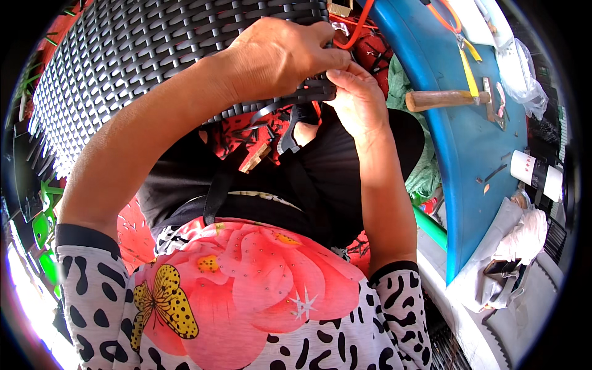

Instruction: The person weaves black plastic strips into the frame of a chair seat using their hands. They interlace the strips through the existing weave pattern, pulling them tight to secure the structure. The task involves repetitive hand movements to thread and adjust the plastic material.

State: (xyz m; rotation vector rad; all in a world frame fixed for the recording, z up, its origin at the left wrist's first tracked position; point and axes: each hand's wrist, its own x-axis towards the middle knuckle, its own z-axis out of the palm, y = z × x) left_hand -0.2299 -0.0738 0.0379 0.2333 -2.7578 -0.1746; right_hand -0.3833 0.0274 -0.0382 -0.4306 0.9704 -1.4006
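Note:
A dark grey woven wicker panel (132, 58) fills the upper left and slopes across my lap. My left hand (280, 55) reaches over it to its right-hand corner, fingers curled down and closed at the edge. At the same corner, my right hand (359, 102) grips from the right, its thumb pressed near the dark border and the left fingertips. Some of the fingers of both hands are hidden, and so is whatever thin piece may lie between them. A loose flat dark strip (266, 111) hangs off the panel's near edge, below my left wrist.
On my right stands a blue curved table (456, 185). It holds a wooden-handled hammer (447, 99), an orange-handled cutting tool (445, 17), a yellow-handled tool (467, 69), and a white-and-black cup (535, 175). Green sheeting (425, 163) bunches beside it. Dark scraps lie on the red floor cloth (237, 126).

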